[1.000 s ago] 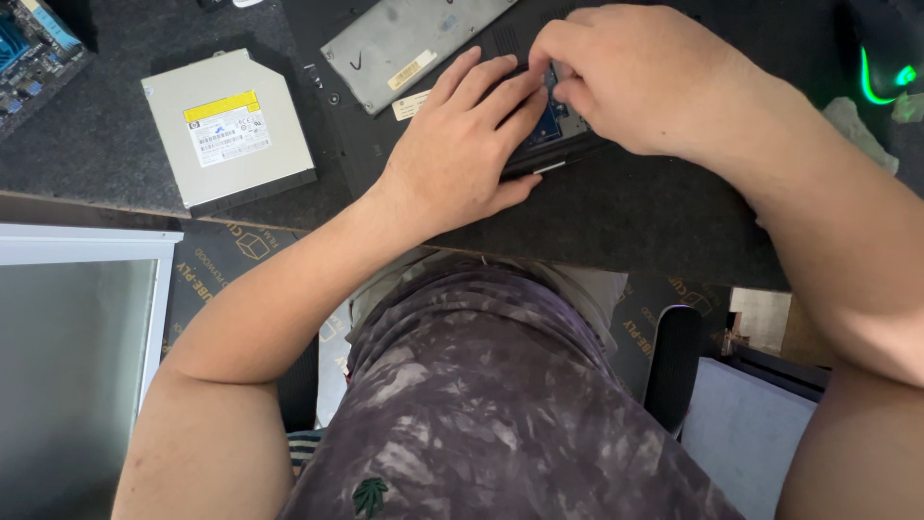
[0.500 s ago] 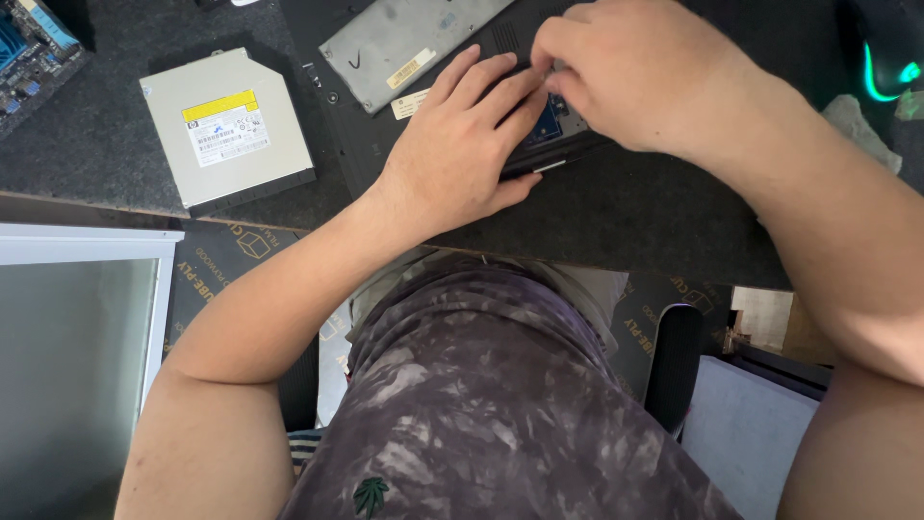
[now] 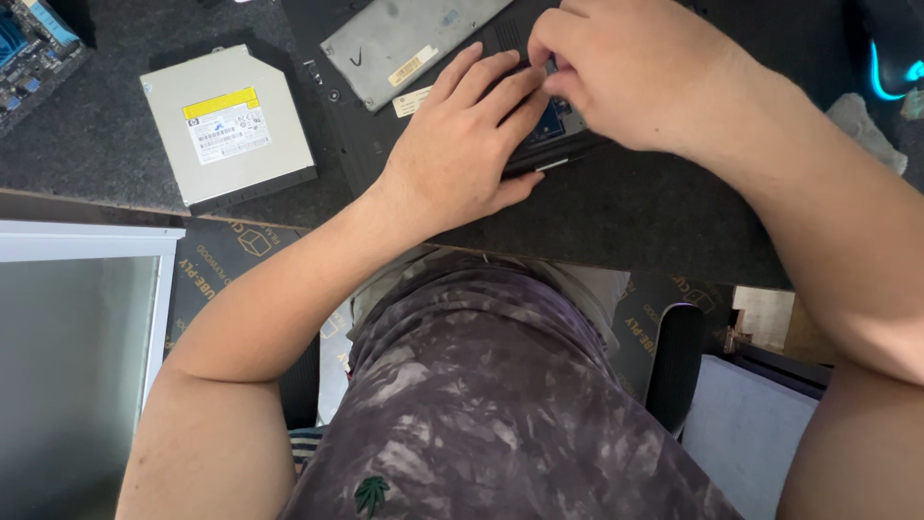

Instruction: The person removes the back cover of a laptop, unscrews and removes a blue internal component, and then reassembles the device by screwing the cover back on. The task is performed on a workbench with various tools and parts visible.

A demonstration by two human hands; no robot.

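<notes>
Pinching a small blue-faced part (image 3: pixel 551 123) inside the black upturned laptop base (image 3: pixel 577 193), right hand (image 3: pixel 635 72) could slip; left hand (image 3: pixel 462 144), at 9 o'clock, lies flat, bracing.

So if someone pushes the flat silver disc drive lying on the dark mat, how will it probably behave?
The silver disc drive looks like a flat, rigid metal box, so it would probably slide as one piece rather than bend or roll. The dark mat looks rough and may slow it. Being thin and flat, it seems unlikely to tip.
</notes>
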